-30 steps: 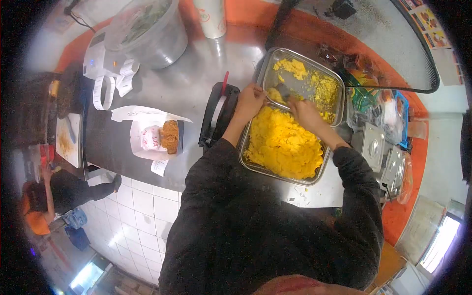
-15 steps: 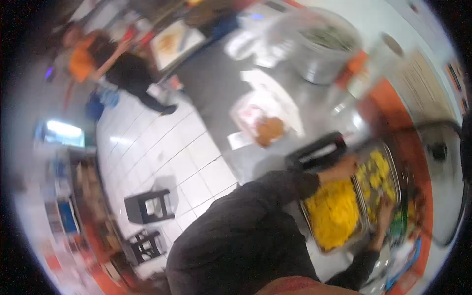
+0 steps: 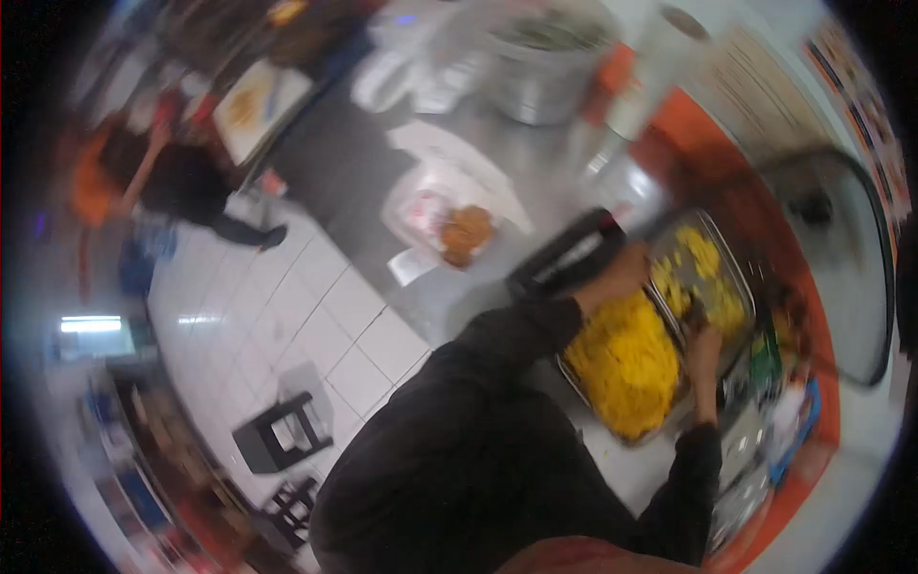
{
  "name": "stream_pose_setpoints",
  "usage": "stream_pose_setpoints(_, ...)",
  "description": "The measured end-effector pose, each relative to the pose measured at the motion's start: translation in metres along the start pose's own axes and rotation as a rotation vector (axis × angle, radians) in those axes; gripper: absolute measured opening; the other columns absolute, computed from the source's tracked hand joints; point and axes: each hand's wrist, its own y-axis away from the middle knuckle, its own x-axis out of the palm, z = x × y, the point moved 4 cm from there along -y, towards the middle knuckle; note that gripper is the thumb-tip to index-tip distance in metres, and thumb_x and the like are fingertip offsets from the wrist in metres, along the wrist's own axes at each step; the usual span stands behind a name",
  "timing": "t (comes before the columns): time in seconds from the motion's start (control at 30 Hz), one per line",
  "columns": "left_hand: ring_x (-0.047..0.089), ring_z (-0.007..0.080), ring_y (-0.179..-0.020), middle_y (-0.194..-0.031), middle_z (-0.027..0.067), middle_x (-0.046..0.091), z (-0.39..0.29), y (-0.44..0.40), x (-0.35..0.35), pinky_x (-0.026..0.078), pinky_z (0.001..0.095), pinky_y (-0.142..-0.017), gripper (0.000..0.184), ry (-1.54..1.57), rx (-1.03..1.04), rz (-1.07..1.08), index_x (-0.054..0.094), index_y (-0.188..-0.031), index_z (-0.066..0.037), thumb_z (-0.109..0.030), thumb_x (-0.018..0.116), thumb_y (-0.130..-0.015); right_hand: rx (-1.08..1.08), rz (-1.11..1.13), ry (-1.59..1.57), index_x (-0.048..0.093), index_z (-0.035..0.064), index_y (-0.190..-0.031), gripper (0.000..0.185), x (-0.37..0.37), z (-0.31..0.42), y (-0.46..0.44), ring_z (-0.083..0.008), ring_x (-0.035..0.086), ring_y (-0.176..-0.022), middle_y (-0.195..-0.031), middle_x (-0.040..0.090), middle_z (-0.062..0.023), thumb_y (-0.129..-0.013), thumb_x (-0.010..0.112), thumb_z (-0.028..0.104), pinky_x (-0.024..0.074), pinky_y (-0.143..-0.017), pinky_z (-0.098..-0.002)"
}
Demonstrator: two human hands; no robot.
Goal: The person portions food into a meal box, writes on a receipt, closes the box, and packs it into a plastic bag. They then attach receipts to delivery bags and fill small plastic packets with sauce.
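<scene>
My left hand (image 3: 620, 275) is at the near left corner of a metal tray (image 3: 741, 284), its blurred fingers closed at the rim. Yellow food pieces (image 3: 701, 253) lie scattered in that tray. Over the tray's near end is my right hand (image 3: 705, 352), fingers closed around something dark and too blurred to make out. A second metal tray (image 3: 581, 390), beside the first and closer to my body, is heaped with soft yellow food (image 3: 626, 364). Part of this heap's upper edge is hidden by my left wrist.
A black object with a handle (image 3: 566, 256) stands beside my left forearm. Farther along the steel counter (image 3: 335, 158) are a bag with brown food (image 3: 466, 234) and a large pot (image 3: 543, 81) of greens. Another person (image 3: 182, 172) stands across the tiled floor, near black stools (image 3: 282, 435).
The whole view has shifted, so the trays and counter appear farther left and up. My right hand has moved toward the middle of the tray of pieces; my left stays at its corner.
</scene>
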Motion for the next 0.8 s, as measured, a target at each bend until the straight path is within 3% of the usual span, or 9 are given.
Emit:
stream_pose_setpoints(0.03, 0.057, 0.0391, -0.071, -0.076, 0.0249, 0.057, 0.005, 0.001, 0.003, 0.044, 0.0442, -0.062, 0.012, -0.02, 0.074, -0.015, 0.055, -0.081, 0.003, -0.007, 0.052, -0.074, 0.059, -0.165, -0.091, 0.061, -0.0057, -0.084, 0.023, 0.001, -0.012, 0.009, -0.0433, 0.059, -0.073, -0.075, 0.06, -0.0267, -0.084, 0.055, 0.016, 0.0458, -0.062, -0.047)
stream_pose_setpoints(0.07, 0.058, 0.0339, -0.069, -0.075, 0.0208, 0.058, -0.004, 0.004, -0.001, 0.045, 0.0411, -0.061, 0.012, -0.023, 0.029, 0.035, 0.053, -0.085, 0.002, -0.007, 0.053, -0.076, 0.132, -0.002, -0.054, 0.062, -0.0039, -0.087, 0.025, -0.02, 0.016, 0.015, -0.0442, 0.058, -0.077, -0.08, 0.06, -0.0271, -0.086, 0.052, 0.019, 0.0453, -0.065, -0.0484)
stream_pose_setpoints(0.13, 0.058, 0.0221, -0.07, -0.072, 0.013, 0.057, -0.011, 0.006, -0.004, 0.046, 0.0377, -0.061, 0.014, 0.032, -0.033, 0.117, 0.054, -0.089, -0.001, -0.009, 0.058, -0.078, 0.221, -0.089, 0.149, 0.062, -0.0014, -0.091, 0.027, 0.008, -0.015, 0.019, -0.0428, 0.058, -0.075, -0.082, 0.061, -0.0257, -0.089, 0.049, 0.022, 0.044, -0.066, -0.0496)
stream_pose_setpoints(0.23, 0.061, 0.0223, -0.071, -0.076, 0.0121, 0.061, -0.003, 0.006, -0.005, 0.048, 0.0345, -0.065, 0.02, -0.056, -0.006, 0.109, 0.056, -0.095, 0.0, -0.014, 0.06, -0.081, 0.117, -0.109, -0.06, 0.061, -0.0057, -0.079, 0.02, 0.028, -0.021, 0.006, -0.0429, 0.058, -0.064, -0.066, 0.057, -0.0263, -0.08, 0.055, 0.014, 0.0456, -0.056, -0.0486)
stream_pose_setpoints(0.3, 0.062, 0.0224, -0.072, -0.079, 0.0127, 0.063, -0.006, 0.003, -0.005, 0.048, 0.0332, -0.068, 0.024, -0.14, -0.029, 0.159, 0.057, -0.097, 0.001, -0.018, 0.061, -0.083, 0.195, 0.004, -0.115, 0.06, -0.0032, -0.086, 0.018, 0.022, 0.012, -0.006, -0.0417, 0.058, -0.062, -0.063, 0.056, -0.024, -0.078, 0.054, 0.012, 0.0454, -0.055, -0.0499)
stream_pose_setpoints(0.37, 0.063, 0.0215, -0.07, -0.077, 0.0128, 0.063, -0.021, 0.006, -0.011, 0.049, 0.0326, -0.066, 0.022, -0.133, 0.017, 0.127, 0.056, -0.094, 0.001, -0.016, 0.061, -0.083, 0.002, -0.025, -0.008, 0.059, -0.0001, -0.095, 0.021, 0.036, 0.031, -0.011, -0.0398, 0.06, -0.064, -0.064, 0.057, -0.023, -0.078, 0.053, 0.01, 0.0464, -0.057, -0.0503)
stream_pose_setpoints(0.53, 0.064, 0.0223, -0.072, -0.078, 0.0136, 0.064, -0.021, 0.005, -0.013, 0.049, 0.0331, -0.067, 0.019, -0.2, 0.016, 0.133, 0.056, -0.09, 0.002, -0.016, 0.062, -0.084, -0.097, 0.049, 0.065, 0.058, -0.0018, -0.096, 0.019, 0.03, 0.059, -0.022, -0.0403, 0.058, -0.062, -0.07, 0.057, -0.0271, -0.085, 0.048, 0.01, 0.0457, -0.058, -0.0482)
stream_pose_setpoints(0.73, 0.064, 0.0223, -0.074, -0.082, 0.0143, 0.065, -0.029, 0.007, -0.015, 0.049, 0.0329, -0.067, 0.018, -0.182, -0.01, 0.179, 0.057, -0.092, 0.001, -0.015, 0.061, -0.084, -0.01, 0.121, -0.59, 0.062, -0.0014, -0.105, 0.028, 0.025, -0.002, -0.034, -0.0252, 0.062, -0.072, -0.08, 0.064, -0.0204, -0.09, 0.053, 0.02, 0.0481, -0.065, -0.037)
stream_pose_setpoints(0.8, 0.064, 0.0216, -0.074, -0.083, 0.0144, 0.064, -0.031, 0.007, -0.014, 0.049, 0.032, -0.066, 0.019, -0.261, 0.037, 0.155, 0.056, -0.093, 0.001, -0.015, 0.061, -0.084, 0.225, 0.289, -0.871, 0.06, -0.0018, -0.112, 0.033, 0.033, -0.019, -0.034, -0.0127, 0.054, -0.067, -0.071, 0.059, -0.0093, -0.092, 0.054, 0.023, 0.0439, -0.061, -0.0289)
